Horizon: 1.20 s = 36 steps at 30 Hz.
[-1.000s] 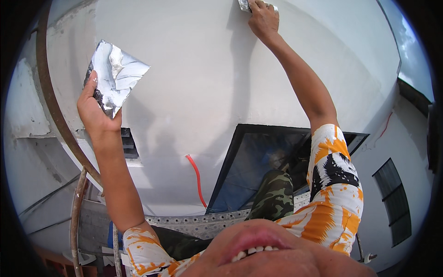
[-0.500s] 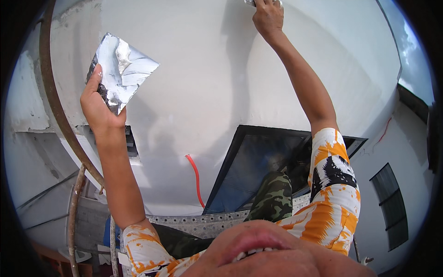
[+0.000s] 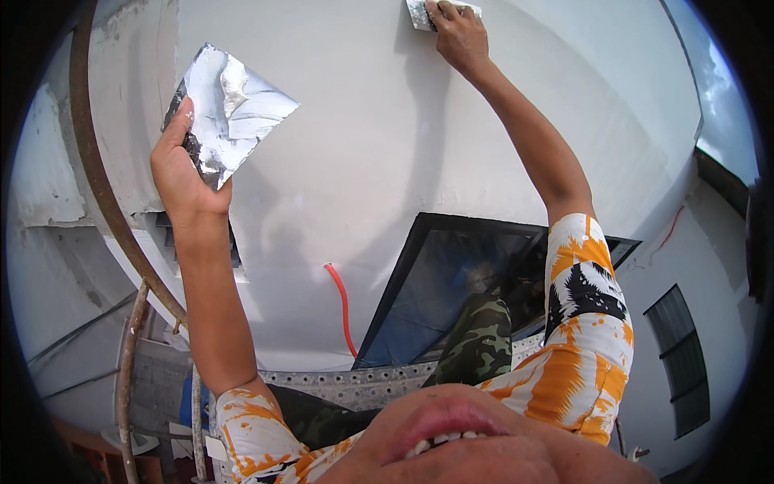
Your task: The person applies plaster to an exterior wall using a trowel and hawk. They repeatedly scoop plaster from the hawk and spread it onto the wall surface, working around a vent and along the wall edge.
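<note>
My left hand (image 3: 184,165) is closed round the edge of a square metal plaster board (image 3: 258,105), tilted with a corner up. White putty (image 3: 234,85) is smeared over it, with a thicker ridge near the middle. High up at the top edge, my right hand (image 3: 463,36) grips a flat metal putty blade (image 3: 421,14) against the pale wall (image 3: 339,145). Part of the blade is hidden by my fingers and cut off by the picture's edge.
A dark-framed window (image 3: 435,274) is below in the wall, beside a red flexible tube (image 3: 340,306) sticking out. Rusty scaffold pipe (image 3: 105,185) curves along the left. A perforated metal plank (image 3: 347,387) lies under me. Another barred window (image 3: 681,359) is at right.
The putty blade has come lower and slightly left with my right hand, showing more of it. My left hand and the board have shifted up and a little to the right.
</note>
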### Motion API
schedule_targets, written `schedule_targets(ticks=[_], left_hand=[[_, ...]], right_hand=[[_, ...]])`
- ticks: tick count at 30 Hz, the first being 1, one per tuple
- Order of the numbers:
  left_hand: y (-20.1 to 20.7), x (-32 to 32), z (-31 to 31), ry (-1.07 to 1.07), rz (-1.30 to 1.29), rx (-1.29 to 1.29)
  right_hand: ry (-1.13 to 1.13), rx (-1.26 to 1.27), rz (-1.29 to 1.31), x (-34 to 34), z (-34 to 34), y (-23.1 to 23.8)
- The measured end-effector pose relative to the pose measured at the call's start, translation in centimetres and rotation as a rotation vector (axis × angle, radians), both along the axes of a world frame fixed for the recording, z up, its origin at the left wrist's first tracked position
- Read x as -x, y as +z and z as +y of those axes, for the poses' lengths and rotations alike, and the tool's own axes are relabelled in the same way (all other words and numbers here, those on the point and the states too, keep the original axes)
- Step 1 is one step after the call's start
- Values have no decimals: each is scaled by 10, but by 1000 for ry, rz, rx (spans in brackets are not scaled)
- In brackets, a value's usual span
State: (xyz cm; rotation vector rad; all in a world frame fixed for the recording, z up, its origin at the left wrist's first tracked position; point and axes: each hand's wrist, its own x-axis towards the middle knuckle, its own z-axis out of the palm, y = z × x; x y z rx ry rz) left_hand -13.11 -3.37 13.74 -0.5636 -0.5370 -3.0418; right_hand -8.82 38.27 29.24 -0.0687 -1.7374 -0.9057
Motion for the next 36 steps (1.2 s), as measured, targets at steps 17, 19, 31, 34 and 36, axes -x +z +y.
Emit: schedule_targets(ticks=[17, 19, 31, 34, 36], left_hand=[[-2, 0, 13, -51, 35, 23], [-3, 2, 13, -41, 35, 26], [-6, 13, 18, 0, -11, 76], [-6, 16, 17, -26, 8, 57], [-6, 16, 16, -56, 7, 60]], right_hand=[[21, 143, -100, 45, -41, -3], [150, 4, 104, 25, -23, 31], [48, -66, 202, -11, -13, 10], [84, 152, 166, 6, -24, 43], [51, 15, 74, 18, -25, 34]])
